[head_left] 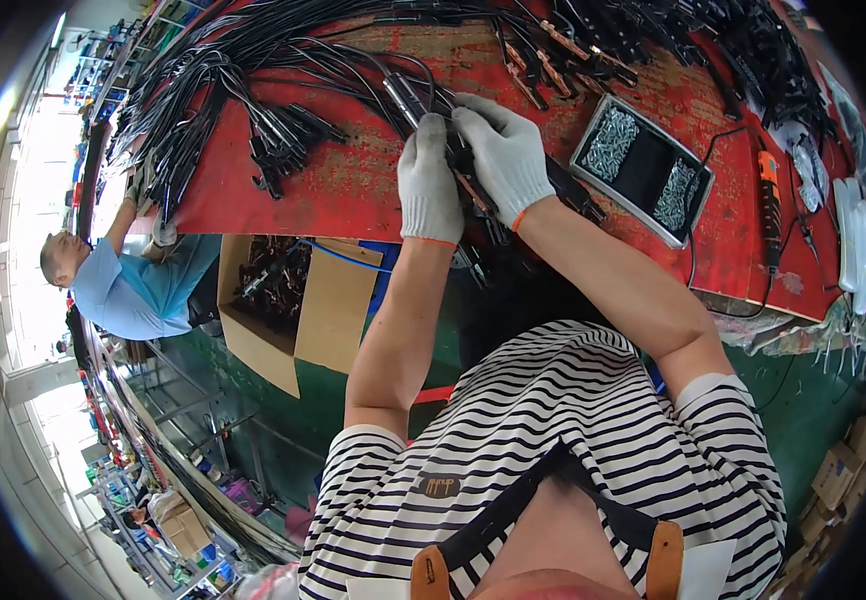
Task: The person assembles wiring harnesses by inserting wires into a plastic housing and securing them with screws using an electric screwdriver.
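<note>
My left hand (427,190), in a white knit glove, is closed around a black tubular cable end (405,98) with a shiny barrel. My right hand (505,160), gloved alike, closes on the same assembly from the other side, its fingertips near the left ones. A copper-coloured strip (475,192) shows just below, between the two hands. What exactly the fingers pinch is partly hidden by the gloves. More black parts (575,188) lie on the red tabletop (353,185) by my right wrist.
Bundled black cables (253,50) spread over the left and far side. Copper-and-black pieces (553,70) lie at the back. Right of my hands sit a tray of screws (643,215) and an orange-black power screwdriver (770,200). Below the edge stands a cardboard box (338,310); a co-worker (138,285) is left.
</note>
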A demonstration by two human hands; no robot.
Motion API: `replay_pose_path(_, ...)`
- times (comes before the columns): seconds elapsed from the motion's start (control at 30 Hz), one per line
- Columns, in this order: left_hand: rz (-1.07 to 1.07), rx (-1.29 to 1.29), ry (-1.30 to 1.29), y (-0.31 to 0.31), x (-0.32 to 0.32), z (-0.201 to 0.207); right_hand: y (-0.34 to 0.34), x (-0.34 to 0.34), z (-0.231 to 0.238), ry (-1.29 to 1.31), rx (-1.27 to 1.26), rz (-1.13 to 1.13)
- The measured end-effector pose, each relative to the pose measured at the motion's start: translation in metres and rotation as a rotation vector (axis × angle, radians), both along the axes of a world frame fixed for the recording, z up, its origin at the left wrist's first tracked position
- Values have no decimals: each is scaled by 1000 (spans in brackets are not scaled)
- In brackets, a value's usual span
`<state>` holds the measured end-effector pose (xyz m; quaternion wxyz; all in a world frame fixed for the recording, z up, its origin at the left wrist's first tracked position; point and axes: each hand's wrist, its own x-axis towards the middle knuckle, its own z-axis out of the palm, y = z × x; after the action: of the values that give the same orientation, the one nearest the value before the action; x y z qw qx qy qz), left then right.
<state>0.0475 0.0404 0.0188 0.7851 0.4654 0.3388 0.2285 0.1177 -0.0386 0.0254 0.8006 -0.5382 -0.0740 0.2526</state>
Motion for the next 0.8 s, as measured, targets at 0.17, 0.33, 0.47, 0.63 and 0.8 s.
replay_pose_path(0.17, -69, 257, 66, 7, -7, -2, 4, 3, 5, 78, 6, 64)
replay_pose_path(0.33, 12, 28, -48, -11, -4, 0, 12, -1, 0, 42, 9, -31)
replay_pose_path(0.47, 115, -4, -80, -21, -5, -3, 11, 0, -6, -20, 7, 0)
replay_pose_path(0.63, 104, 8, -104, -17, -9, -8, 6, -3, -6, -266, -133, -1)
replay_pose_path(0.8, -43, -41, -143, 0, -9, -4, 9, -3, 4, -306, -76, -85)
